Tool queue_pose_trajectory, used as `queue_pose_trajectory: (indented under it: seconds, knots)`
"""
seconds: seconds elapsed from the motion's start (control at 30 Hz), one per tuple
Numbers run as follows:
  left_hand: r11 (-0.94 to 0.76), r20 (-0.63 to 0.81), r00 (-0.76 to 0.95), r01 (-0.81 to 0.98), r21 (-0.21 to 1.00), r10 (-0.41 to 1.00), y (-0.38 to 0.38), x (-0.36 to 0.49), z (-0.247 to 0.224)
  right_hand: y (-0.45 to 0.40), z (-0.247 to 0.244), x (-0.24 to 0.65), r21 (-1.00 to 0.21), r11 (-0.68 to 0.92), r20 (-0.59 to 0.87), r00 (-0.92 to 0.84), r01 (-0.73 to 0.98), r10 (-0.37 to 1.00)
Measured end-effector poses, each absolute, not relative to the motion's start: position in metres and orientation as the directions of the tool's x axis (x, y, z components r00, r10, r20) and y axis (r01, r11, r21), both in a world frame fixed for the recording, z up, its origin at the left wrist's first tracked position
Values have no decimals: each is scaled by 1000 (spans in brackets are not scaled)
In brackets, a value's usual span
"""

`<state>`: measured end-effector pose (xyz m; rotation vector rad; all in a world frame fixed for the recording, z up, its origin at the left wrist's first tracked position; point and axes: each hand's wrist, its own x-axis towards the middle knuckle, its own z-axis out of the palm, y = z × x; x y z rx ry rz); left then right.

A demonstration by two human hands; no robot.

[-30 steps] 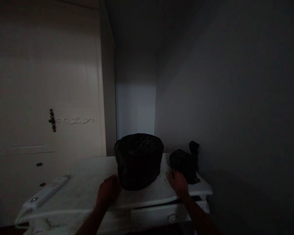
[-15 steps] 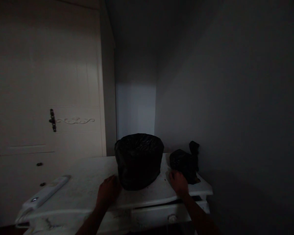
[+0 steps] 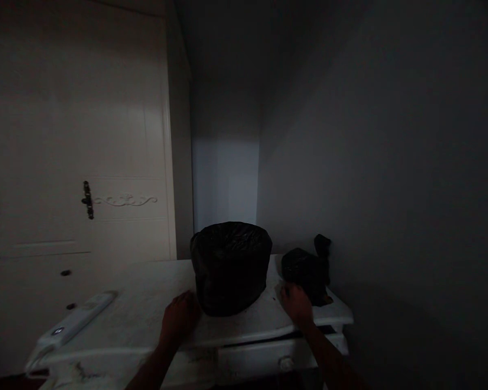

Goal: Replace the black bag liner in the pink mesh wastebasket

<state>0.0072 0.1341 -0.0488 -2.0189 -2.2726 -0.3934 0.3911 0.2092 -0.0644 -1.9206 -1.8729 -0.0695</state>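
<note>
A bin lined with a black plastic bag (image 3: 231,276) stands upright on a white, worn dresser top (image 3: 146,303). My left hand (image 3: 181,312) rests on that top just left of the bin's base, its fingers curled in with nothing visible in them. Right of the bin, my right hand (image 3: 296,303) lies with curled fingers in front of a bunched black plastic bag (image 3: 305,268). No object shows in this hand either. Dim light hides the fingertips, and I cannot tell whether either hand touches the black plastic beside it.
A white power strip (image 3: 73,322) lies along the dresser's left side. Below the top's front edge is a drawer with a round knob (image 3: 286,363), slightly gapped at its upper edge. A white wardrobe (image 3: 126,135) stands at left, and a grey wall (image 3: 374,179) bounds the right.
</note>
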Motion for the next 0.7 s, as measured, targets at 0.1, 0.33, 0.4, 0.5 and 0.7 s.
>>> queue_pose_trajectory:
  seconds: [0.1,0.33,0.4,0.5,0.7]
  knots:
    - [101,229,-133,984,146,964,132,8,-46,208,-63,391,-275,21,341,77,961,937]
    - [92,238,-132,981,171,962,133,8,-46,210,-64,390,-282,-5,347,107,959,932]
    - [95,237,-133,981,168,962,133,8,-47,211,-65,391,-287,-4,339,106,958,935]
    - [93,233,-132,981,172,963,133,8,-48,212,-67,392,-298,23,346,86,954,934]
    - [113,240,-153,978,174,958,136,7,-50,211,-65,392,-311,42,361,77,949,929]
